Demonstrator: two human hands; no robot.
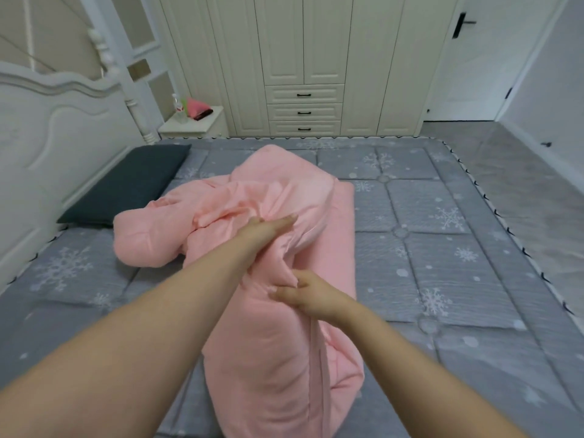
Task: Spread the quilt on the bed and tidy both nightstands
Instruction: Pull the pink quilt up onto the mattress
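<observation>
- The quilt (278,358), pink and still bunched in a long heap, lies on the bed (458,263), running from the near edge toward the middle of the mattress.
- The right hand (311,295) pinches a raised fold of the quilt, fingers and thumb curled into the fabric at the heap's upper ridge.
- The left hand (268,230) reaches further in, just beyond the right; its fingers lie nearly straight, pressed flat against the crumpled cloth, with the fingertips partly buried in a crease.
- To the left of the hands a rounded lump of the quilt bulges out over the grey, snowflake-patterned mattress cover.
- Beyond that lump, a dark pillow (126,184) lies flat against the white headboard (47,128), near the quilt but not touching it.
- Past the far edge of the bed stands one nightstand (192,128), white, beside the headboard post.
- On the nightstand a clear bottle (178,105) stands upright, with a pink item (197,107) just beside it; what that item is cannot be told.
- A cream wardrobe (303,58) with three drawers fills the far wall, and a white door (464,58) stands to its right.
</observation>
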